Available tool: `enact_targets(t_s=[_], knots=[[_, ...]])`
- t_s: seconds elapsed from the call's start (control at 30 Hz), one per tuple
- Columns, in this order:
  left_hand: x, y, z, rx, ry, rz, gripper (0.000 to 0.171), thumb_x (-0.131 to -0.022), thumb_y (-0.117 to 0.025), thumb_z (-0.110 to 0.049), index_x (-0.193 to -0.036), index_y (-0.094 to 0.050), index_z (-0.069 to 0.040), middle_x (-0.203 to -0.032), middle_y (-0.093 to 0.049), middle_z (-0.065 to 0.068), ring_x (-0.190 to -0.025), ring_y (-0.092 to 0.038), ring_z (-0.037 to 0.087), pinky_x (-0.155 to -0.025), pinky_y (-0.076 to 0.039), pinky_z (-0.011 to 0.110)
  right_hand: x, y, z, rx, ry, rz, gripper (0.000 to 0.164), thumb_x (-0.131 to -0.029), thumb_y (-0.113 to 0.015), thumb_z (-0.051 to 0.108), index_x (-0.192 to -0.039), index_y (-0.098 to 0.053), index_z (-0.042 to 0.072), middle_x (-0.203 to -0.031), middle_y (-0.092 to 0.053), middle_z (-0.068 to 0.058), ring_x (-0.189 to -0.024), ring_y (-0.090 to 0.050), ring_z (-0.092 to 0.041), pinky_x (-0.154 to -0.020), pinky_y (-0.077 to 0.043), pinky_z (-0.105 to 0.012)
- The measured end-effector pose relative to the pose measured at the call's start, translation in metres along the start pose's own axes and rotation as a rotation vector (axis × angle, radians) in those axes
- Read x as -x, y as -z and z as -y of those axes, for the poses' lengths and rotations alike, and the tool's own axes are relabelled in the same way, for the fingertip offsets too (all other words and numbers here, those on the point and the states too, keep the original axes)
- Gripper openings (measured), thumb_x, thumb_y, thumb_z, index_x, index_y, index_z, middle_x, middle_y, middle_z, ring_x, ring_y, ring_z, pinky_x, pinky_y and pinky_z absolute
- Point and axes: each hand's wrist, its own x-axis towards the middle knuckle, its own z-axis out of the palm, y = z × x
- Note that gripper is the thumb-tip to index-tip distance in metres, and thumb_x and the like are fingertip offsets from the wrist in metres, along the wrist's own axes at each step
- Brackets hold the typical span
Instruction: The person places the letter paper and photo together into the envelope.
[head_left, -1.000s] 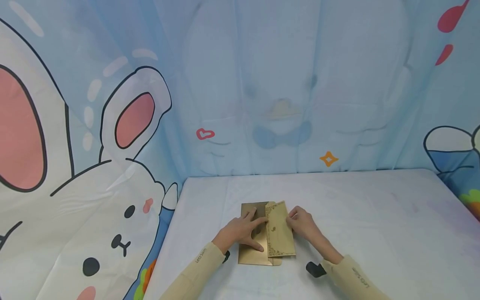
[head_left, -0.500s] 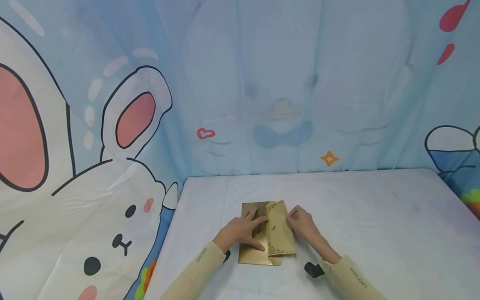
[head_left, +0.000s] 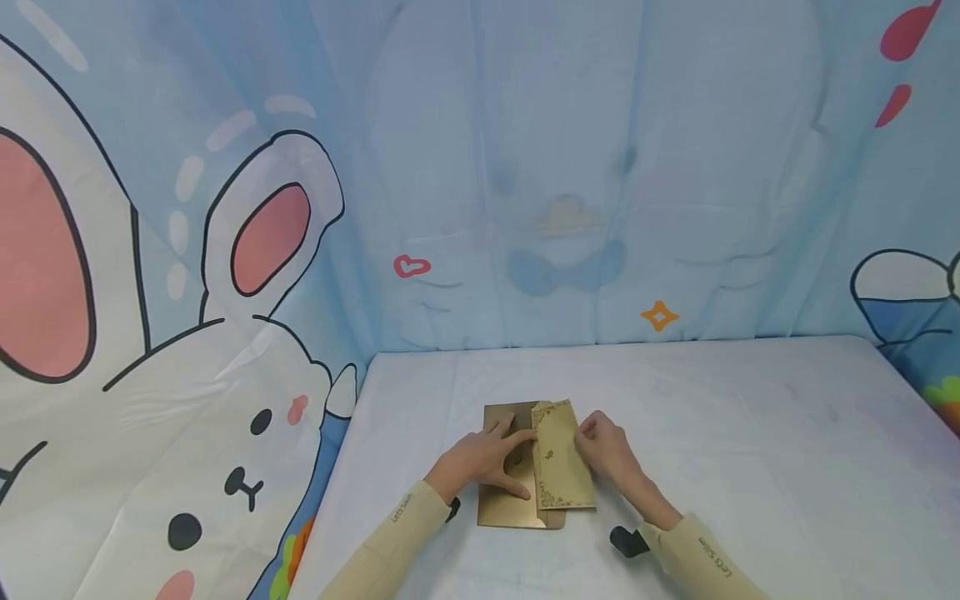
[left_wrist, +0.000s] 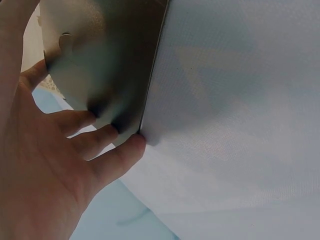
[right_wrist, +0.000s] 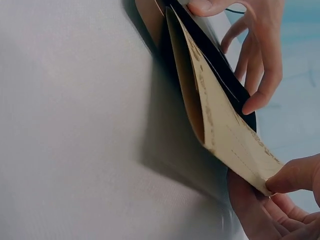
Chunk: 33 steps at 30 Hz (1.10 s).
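A shiny gold envelope (head_left: 495, 508) lies flat on the white table. My left hand (head_left: 480, 461) rests on it with fingers spread, and the fingertips press its surface in the left wrist view. A cream folded card (head_left: 564, 467) with an ornate brown border overlaps the envelope's right side. At the card's right edge, my right hand (head_left: 603, 448) pinches it between thumb and fingers. Seen from the right wrist, the card (right_wrist: 225, 135) is tilted up off the cloth and its folded layers gape slightly. The left index fingertip is at the card's left edge.
White cloth covers the table (head_left: 750, 450), which runs back to a light blue curtain (head_left: 570, 167) with cartoon prints. A large rabbit print (head_left: 225, 467) hangs along the left side. Black wrist mounts (head_left: 628, 542) show at the sleeves.
The card has shifted slightly to the right along with my right hand. My left hand stays in place on the envelope.
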Motion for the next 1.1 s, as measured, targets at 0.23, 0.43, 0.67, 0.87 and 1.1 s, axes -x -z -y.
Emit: enact_targets(t_s=[0.23, 0.43, 0.67, 0.87, 1.1], knots=[[0.000, 0.002, 0.000, 0.020, 0.002, 0.003, 0.101, -0.073, -0.070, -0.078, -0.157, -0.026, -0.043, -0.168, -0.018, 0.013, -0.139, -0.048, 0.037, -0.098, -0.051, 0.050, 0.001, -0.003, 0.001, -0.022, 0.022, -0.011, 0.010, -0.090, -0.057, 0.009, -0.095, -0.056, 0.000, -0.077, -0.061, -0.009, -0.062, -0.055, -0.016, -0.053, -0.044, -0.027], [0.001, 0.003, 0.000, 0.027, 0.000, 0.005, 0.098, -0.073, -0.071, -0.077, -0.155, -0.028, -0.043, -0.168, -0.019, 0.013, -0.140, -0.047, 0.037, -0.100, -0.050, 0.051, 0.001, -0.007, 0.002, -0.042, 0.029, -0.039, 0.010, -0.090, -0.056, 0.008, -0.094, -0.056, 0.000, -0.075, -0.060, -0.008, -0.060, -0.054, -0.016, -0.052, -0.043, -0.027], [0.000, 0.003, -0.001, 0.031, 0.009, 0.015, 0.100, -0.073, -0.070, -0.078, -0.156, -0.027, -0.042, -0.168, -0.019, 0.012, -0.142, -0.045, 0.036, -0.101, -0.049, 0.050, 0.001, -0.013, 0.002, -0.073, 0.013, -0.038, 0.010, -0.091, -0.056, 0.009, -0.095, -0.056, 0.000, -0.076, -0.060, -0.009, -0.064, -0.055, -0.016, -0.054, -0.043, -0.027], [-0.001, 0.000, 0.001, 0.005, 0.012, 0.008, 0.101, -0.072, -0.068, -0.080, -0.156, -0.027, -0.043, -0.168, -0.020, 0.011, -0.136, -0.051, 0.035, -0.098, -0.051, 0.047, 0.001, -0.018, 0.004, -0.100, 0.008, -0.015, 0.010, -0.091, -0.057, 0.009, -0.094, -0.057, -0.001, -0.077, -0.062, -0.009, -0.063, -0.057, -0.015, -0.054, -0.045, -0.027], [-0.003, -0.002, 0.001, -0.007, 0.015, 0.003, 0.101, -0.071, -0.067, -0.082, -0.155, -0.027, -0.044, -0.168, -0.020, 0.011, -0.134, -0.053, 0.035, -0.096, -0.053, 0.046, 0.004, -0.023, 0.010, -0.135, 0.005, 0.023, 0.010, -0.093, -0.058, 0.008, -0.094, -0.057, -0.002, -0.076, -0.064, -0.010, -0.060, -0.062, -0.014, -0.053, -0.050, -0.025]])
